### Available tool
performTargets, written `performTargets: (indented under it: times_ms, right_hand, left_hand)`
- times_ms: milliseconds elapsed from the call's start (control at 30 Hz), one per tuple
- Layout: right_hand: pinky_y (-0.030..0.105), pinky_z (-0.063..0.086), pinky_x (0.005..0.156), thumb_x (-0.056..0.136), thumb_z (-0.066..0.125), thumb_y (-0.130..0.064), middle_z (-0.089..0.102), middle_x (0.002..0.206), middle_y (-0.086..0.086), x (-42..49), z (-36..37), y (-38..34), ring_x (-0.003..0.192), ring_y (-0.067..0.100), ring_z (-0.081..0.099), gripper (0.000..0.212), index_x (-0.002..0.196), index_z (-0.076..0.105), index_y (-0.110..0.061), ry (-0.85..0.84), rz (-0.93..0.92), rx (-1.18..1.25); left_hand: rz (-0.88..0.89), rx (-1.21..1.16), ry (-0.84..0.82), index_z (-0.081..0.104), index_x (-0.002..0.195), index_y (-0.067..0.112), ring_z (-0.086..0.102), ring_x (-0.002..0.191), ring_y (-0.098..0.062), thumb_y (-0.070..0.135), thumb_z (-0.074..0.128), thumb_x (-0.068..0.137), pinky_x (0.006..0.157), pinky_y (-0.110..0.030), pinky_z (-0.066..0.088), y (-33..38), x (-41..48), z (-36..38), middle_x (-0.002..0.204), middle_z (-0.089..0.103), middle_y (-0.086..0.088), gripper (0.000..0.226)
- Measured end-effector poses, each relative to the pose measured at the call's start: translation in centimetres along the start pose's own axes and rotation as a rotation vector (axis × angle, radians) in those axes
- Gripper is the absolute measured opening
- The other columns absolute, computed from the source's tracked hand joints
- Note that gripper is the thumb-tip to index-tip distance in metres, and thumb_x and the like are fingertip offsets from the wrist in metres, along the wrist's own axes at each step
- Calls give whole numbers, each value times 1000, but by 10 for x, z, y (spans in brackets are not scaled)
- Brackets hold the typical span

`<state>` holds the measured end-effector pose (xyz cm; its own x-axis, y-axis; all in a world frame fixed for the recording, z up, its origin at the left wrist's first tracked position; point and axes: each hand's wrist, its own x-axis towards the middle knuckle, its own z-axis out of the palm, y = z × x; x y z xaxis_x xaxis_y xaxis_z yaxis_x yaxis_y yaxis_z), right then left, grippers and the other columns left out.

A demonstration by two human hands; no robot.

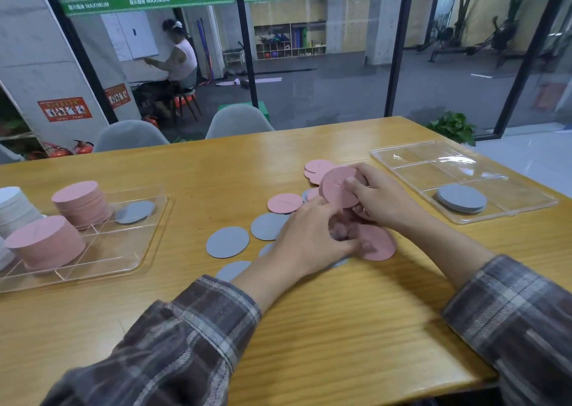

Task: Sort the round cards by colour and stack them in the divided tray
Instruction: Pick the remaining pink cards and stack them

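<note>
Loose pink round cards (284, 202) and grey round cards (227, 242) lie scattered mid-table. My right hand (380, 199) holds a tilted stack of pink cards (337, 187), thumb on its face. My left hand (312, 238) reaches under that stack with curled fingers, over a pink card (379, 244) lying on the table; what its fingers hold is hidden. A clear divided tray (402, 158) at the right has a short grey stack (462, 198) in its near compartment. Another divided tray (145, 250) at the left carries two tall pink stacks (82, 202) and one grey card (134, 212).
White card stacks (14, 207) stand at the far left edge. Two grey chairs (238, 120) sit behind the wooden table (340, 328). Behind them is a glass wall with a person seated beyond. A potted plant (453, 125) is past the table's far right corner.
</note>
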<state>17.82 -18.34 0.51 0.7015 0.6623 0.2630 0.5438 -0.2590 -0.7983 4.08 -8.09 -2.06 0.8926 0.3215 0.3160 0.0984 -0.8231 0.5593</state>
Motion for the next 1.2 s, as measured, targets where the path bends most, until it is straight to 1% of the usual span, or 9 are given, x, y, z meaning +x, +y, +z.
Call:
performTargets:
  times_ms: [133,233,367,433,533,767,933,1033,1200]
  right_hand:
    - [42,53,80,106,46,-29,57,89,-7,2,-7,0,83,27,64,19,112,59,-17,85,-27,-87]
    - [45,51,85,106,47,-28,54,91,-8,2,-8,0,90,31,64,21,116,59,-15,88,-26,-85]
    - [35,53,74,106,46,-27,60,90,-5,1,-7,-1,80,26,67,21,118,59,-16,77,-27,-83]
    - [29,50,64,106,46,-27,62,91,-4,0,-7,-1,71,19,67,20,117,60,-19,64,-23,-62]
    - [37,51,74,105,48,-29,61,87,-11,0,-6,1,81,19,65,18,113,63,-25,32,-57,-60]
    - [33,35,63,104,49,-22,49,69,-11,-1,-2,2,66,11,47,31,75,53,-31,-71,-78,33]
    - [24,39,62,108,44,-21,55,73,-12,-5,-1,-1,63,4,50,20,101,63,-25,-156,-136,51]
    - [27,42,66,109,42,-26,58,77,-11,-8,1,-2,70,8,53,23,112,64,-20,-210,-140,43]
    - [29,42,67,106,52,-32,62,77,-20,-12,4,-2,69,0,54,10,99,53,-38,-278,-247,-118]
  left_hand:
    - [27,-120,-50,78,93,34,59,88,-3,51,93,68,84,-31,54,-1,-2,-6,100,66,8,34]
    - [23,-174,-73,79,91,33,61,86,-4,41,95,69,82,-28,53,0,-2,-7,95,68,7,28]
    - [29,-238,-104,75,101,24,59,76,0,28,95,72,75,-19,50,3,-5,-9,96,73,8,35]
    - [32,-278,-127,72,104,20,59,72,-3,20,93,75,74,-23,54,6,-7,-11,91,73,6,36]
    - [21,-336,-99,70,103,19,64,73,-9,9,87,79,70,-20,51,8,-8,-17,84,71,3,31]
    - [-51,-405,97,76,97,23,69,70,-13,10,81,86,74,-25,56,-10,-5,-39,82,71,5,18]
    - [-79,-379,300,80,101,22,70,72,-18,12,84,85,73,-31,61,-17,-1,-39,81,73,2,20]
    - [-116,-381,387,78,95,17,70,72,-13,12,90,79,68,-19,56,-18,3,-38,80,74,4,21]
    - [-92,-369,415,78,89,12,71,73,-8,12,90,78,68,-14,51,-16,6,-36,79,76,4,16]
